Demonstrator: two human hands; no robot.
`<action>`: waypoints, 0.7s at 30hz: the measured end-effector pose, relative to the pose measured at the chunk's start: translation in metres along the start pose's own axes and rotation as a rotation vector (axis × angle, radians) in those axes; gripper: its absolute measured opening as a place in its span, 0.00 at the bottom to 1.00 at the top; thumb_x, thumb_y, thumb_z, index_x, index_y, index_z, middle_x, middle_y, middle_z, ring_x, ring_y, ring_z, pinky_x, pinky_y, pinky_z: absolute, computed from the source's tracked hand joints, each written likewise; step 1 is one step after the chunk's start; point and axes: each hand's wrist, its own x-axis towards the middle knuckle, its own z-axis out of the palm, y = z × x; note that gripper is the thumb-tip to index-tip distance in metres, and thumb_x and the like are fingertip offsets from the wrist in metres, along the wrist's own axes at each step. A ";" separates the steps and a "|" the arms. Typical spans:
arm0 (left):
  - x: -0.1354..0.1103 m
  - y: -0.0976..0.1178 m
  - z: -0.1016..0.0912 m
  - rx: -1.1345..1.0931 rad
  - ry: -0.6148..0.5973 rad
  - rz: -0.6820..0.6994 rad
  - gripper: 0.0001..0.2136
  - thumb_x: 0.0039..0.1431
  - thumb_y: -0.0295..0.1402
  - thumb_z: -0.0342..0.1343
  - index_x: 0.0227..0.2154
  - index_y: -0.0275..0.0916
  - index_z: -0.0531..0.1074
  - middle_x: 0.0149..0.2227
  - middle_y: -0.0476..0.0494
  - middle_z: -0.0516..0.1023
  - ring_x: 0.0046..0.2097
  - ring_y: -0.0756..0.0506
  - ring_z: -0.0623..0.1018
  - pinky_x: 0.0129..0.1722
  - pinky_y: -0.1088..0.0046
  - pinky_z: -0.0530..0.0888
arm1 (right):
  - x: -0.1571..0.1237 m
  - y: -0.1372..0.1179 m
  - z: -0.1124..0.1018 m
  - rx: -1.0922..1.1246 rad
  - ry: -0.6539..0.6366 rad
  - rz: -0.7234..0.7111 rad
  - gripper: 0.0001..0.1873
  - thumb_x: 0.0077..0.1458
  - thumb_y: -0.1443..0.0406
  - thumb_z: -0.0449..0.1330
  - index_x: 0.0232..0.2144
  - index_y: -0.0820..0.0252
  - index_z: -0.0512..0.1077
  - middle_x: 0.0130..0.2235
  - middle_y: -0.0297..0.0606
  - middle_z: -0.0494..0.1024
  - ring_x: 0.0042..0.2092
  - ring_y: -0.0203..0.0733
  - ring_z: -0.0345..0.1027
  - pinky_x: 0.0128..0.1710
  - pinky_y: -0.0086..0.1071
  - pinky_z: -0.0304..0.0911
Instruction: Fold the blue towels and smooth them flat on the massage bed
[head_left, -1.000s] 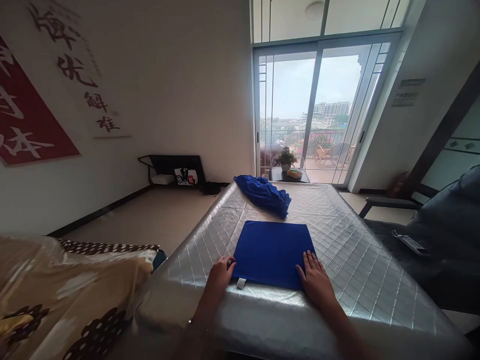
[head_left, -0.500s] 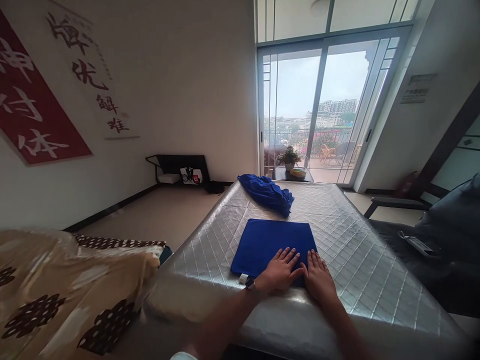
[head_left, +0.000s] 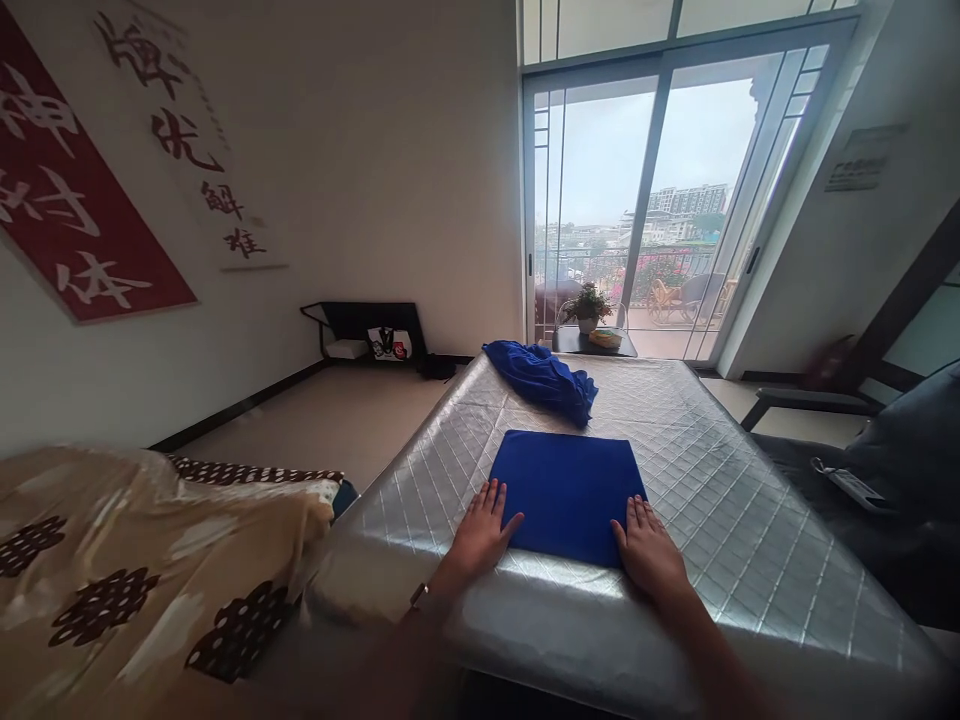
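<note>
A folded blue cloth (head_left: 568, 490) lies flat on the silver quilted mattress (head_left: 712, 480). My left hand (head_left: 480, 530) rests flat at the cloth's near left corner, fingers stretched out. My right hand (head_left: 646, 548) lies flat at its near right corner, fingers together and extended. Neither hand holds anything. A crumpled blue garment (head_left: 546, 380) sits farther back on the mattress, beyond the folded cloth.
A beige spotted blanket (head_left: 135, 560) lies at the left. A dark chair (head_left: 885, 450) with a remote stands at the right. Beyond the mattress are a small table with a potted plant (head_left: 589, 310) and glass balcony doors. A black shelf (head_left: 367, 335) sits by the far wall.
My left hand slid from the cloth's middle, beside my right hand, back to the near left corner. The white tag at that corner is no longer visible.
</note>
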 end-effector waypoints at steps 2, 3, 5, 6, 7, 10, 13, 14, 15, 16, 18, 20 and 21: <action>0.000 0.003 0.001 0.008 0.010 -0.002 0.41 0.68 0.59 0.26 0.71 0.31 0.45 0.73 0.35 0.40 0.73 0.38 0.43 0.71 0.55 0.49 | 0.006 -0.002 -0.010 -0.021 -0.020 0.011 0.37 0.68 0.55 0.37 0.69 0.77 0.52 0.71 0.53 0.53 0.71 0.51 0.45 0.69 0.44 0.41; 0.000 0.004 0.001 0.011 0.014 -0.001 0.41 0.68 0.59 0.27 0.71 0.31 0.45 0.73 0.34 0.41 0.73 0.38 0.43 0.71 0.55 0.49 | 0.011 -0.003 -0.015 -0.034 -0.015 0.014 0.36 0.68 0.55 0.37 0.68 0.77 0.54 0.70 0.54 0.55 0.71 0.52 0.46 0.69 0.44 0.41; -0.001 0.004 0.000 0.011 0.013 -0.001 0.41 0.68 0.59 0.26 0.71 0.31 0.45 0.73 0.34 0.40 0.73 0.38 0.43 0.71 0.55 0.49 | 0.024 -0.005 -0.024 -0.049 0.021 0.010 0.36 0.69 0.56 0.36 0.68 0.76 0.55 0.70 0.53 0.56 0.71 0.52 0.46 0.69 0.45 0.39; -0.001 0.003 -0.001 0.009 0.005 0.001 0.41 0.68 0.59 0.26 0.71 0.31 0.45 0.73 0.34 0.40 0.73 0.38 0.43 0.71 0.55 0.49 | 0.031 -0.006 -0.027 -0.049 0.038 0.005 0.36 0.69 0.56 0.35 0.68 0.76 0.54 0.70 0.52 0.55 0.72 0.51 0.44 0.70 0.45 0.38; -0.001 0.002 -0.003 0.007 -0.006 0.004 0.41 0.68 0.59 0.25 0.71 0.31 0.45 0.73 0.34 0.40 0.73 0.38 0.44 0.71 0.55 0.49 | 0.038 -0.007 -0.028 -0.044 0.048 -0.003 0.36 0.69 0.56 0.35 0.69 0.75 0.53 0.71 0.50 0.53 0.72 0.50 0.42 0.70 0.44 0.37; 0.006 0.001 -0.012 0.023 0.009 -0.034 0.42 0.68 0.59 0.26 0.71 0.30 0.48 0.73 0.33 0.43 0.73 0.37 0.44 0.70 0.54 0.49 | 0.056 -0.006 -0.022 -0.014 0.048 -0.016 0.36 0.69 0.56 0.36 0.70 0.73 0.49 0.73 0.46 0.47 0.73 0.47 0.38 0.70 0.42 0.36; 0.026 0.019 -0.020 0.032 0.091 -0.077 0.41 0.69 0.58 0.26 0.70 0.30 0.51 0.72 0.32 0.47 0.73 0.35 0.46 0.70 0.52 0.50 | 0.063 -0.003 -0.009 0.001 0.064 0.000 0.36 0.69 0.55 0.36 0.71 0.72 0.47 0.73 0.45 0.46 0.73 0.46 0.38 0.70 0.40 0.36; 0.035 0.033 -0.021 0.020 0.100 -0.044 0.40 0.69 0.57 0.26 0.70 0.29 0.52 0.72 0.32 0.48 0.73 0.35 0.47 0.70 0.53 0.51 | 0.064 -0.002 -0.006 0.001 0.072 0.006 0.36 0.69 0.55 0.36 0.71 0.72 0.47 0.73 0.45 0.46 0.73 0.46 0.38 0.70 0.41 0.36; 0.044 0.049 -0.021 0.001 0.094 0.019 0.40 0.70 0.56 0.25 0.70 0.29 0.52 0.72 0.32 0.49 0.73 0.36 0.47 0.70 0.53 0.51 | 0.064 -0.001 -0.003 0.001 0.078 0.009 0.36 0.69 0.55 0.35 0.71 0.72 0.47 0.73 0.45 0.46 0.73 0.46 0.38 0.70 0.41 0.36; 0.053 0.069 -0.019 -0.021 0.077 0.104 0.39 0.70 0.56 0.24 0.70 0.29 0.53 0.72 0.32 0.49 0.73 0.37 0.48 0.70 0.54 0.52 | 0.064 0.000 -0.001 0.000 0.085 0.009 0.36 0.69 0.55 0.35 0.71 0.73 0.47 0.73 0.46 0.47 0.73 0.46 0.39 0.70 0.41 0.37; 0.068 0.112 -0.011 -0.063 0.034 0.294 0.38 0.71 0.54 0.24 0.69 0.30 0.54 0.72 0.33 0.50 0.73 0.39 0.49 0.70 0.57 0.50 | 0.062 0.002 0.001 -0.012 0.095 -0.005 0.36 0.69 0.57 0.36 0.70 0.74 0.47 0.73 0.48 0.47 0.73 0.47 0.39 0.70 0.41 0.38; 0.080 0.151 0.000 -0.096 0.008 0.448 0.37 0.71 0.52 0.23 0.69 0.31 0.54 0.72 0.36 0.52 0.73 0.41 0.50 0.71 0.59 0.48 | 0.061 0.005 0.002 -0.035 0.101 -0.034 0.34 0.67 0.61 0.37 0.70 0.74 0.48 0.73 0.47 0.47 0.73 0.45 0.39 0.70 0.39 0.38; 0.084 0.165 0.005 -0.111 -0.001 0.490 0.36 0.71 0.52 0.23 0.70 0.31 0.53 0.72 0.37 0.53 0.72 0.42 0.51 0.71 0.59 0.48 | 0.061 0.007 0.003 -0.047 0.104 -0.048 0.33 0.66 0.64 0.38 0.70 0.73 0.49 0.73 0.46 0.47 0.73 0.44 0.38 0.70 0.38 0.38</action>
